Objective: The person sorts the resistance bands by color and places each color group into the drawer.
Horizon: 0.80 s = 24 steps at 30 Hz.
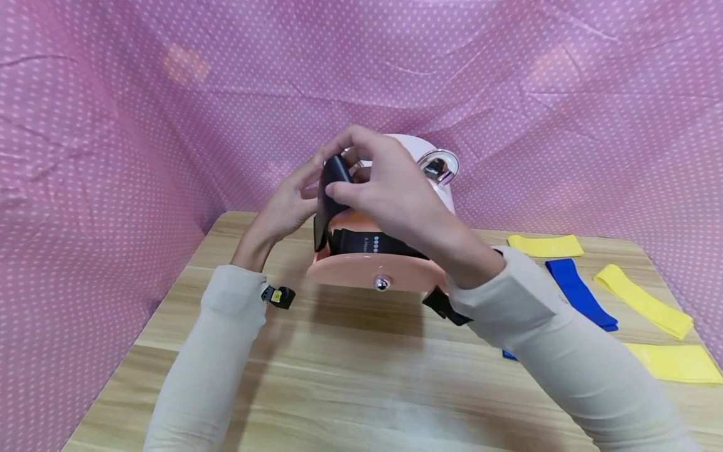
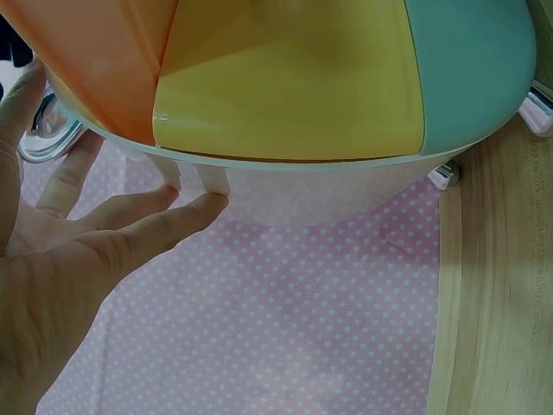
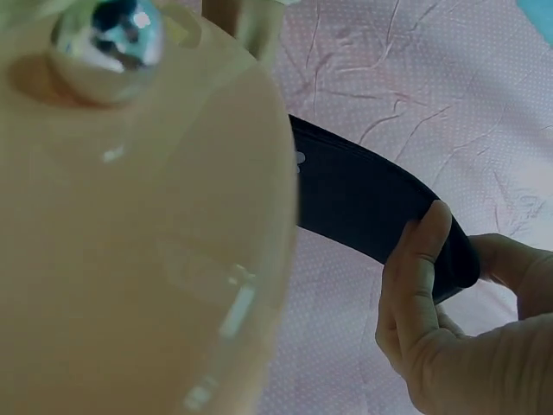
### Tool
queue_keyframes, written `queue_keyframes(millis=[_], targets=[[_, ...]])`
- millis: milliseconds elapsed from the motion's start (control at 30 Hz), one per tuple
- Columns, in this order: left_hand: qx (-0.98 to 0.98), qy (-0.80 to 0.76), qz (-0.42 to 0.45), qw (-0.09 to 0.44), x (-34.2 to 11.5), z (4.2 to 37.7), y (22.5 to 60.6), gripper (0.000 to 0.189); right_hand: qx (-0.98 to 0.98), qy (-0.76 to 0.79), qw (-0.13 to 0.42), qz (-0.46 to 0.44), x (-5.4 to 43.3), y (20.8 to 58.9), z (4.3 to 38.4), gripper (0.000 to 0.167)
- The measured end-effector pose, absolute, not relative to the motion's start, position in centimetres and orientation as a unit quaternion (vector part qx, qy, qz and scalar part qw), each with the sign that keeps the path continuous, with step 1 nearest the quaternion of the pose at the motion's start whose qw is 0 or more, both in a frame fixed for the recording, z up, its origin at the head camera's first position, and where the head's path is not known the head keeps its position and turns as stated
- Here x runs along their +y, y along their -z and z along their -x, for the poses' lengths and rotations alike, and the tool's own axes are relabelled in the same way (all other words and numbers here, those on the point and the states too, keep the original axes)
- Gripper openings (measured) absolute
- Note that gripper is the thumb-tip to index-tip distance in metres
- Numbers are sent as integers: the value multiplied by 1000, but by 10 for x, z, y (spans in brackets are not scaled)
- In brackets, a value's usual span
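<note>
My right hand pinches one end of a black elastic exercise band between thumb and fingers, above a peach drawer with a round chrome knob. Black band material printed with white dots and lettering lies inside the pulled-out drawer; whether it is the same band I cannot tell. My left hand is at the left of the drawer unit, its extended fingertips touching the pale side wall. In the head view, my right hand and the band partly cover the left fingers.
Yellow bands and a blue band lie on the right of the wooden table. Another blue edge shows beside my right sleeve. The unit bears a chrome handle. Pink dotted cloth hangs around the table.
</note>
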<state>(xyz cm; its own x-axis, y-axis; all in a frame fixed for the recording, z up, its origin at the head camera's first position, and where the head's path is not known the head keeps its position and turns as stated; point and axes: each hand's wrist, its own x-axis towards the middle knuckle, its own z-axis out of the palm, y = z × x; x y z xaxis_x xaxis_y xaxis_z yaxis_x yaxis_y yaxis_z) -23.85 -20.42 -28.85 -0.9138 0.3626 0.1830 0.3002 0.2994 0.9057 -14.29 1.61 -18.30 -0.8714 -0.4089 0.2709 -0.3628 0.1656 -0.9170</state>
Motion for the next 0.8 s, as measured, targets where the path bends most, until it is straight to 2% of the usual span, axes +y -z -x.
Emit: queue_keyframes(millis=[133,400,800], targets=[[806,-550,-217,24,-203,239,287,76,774,583,15,247,16,192,145,29],[812,-539,-223,20,-203,239,287,83,771,605,49,192,31,217,150,32],[832,-515,-205,12,-203,238,287,85,845,514,38,145,58,238,148,35]])
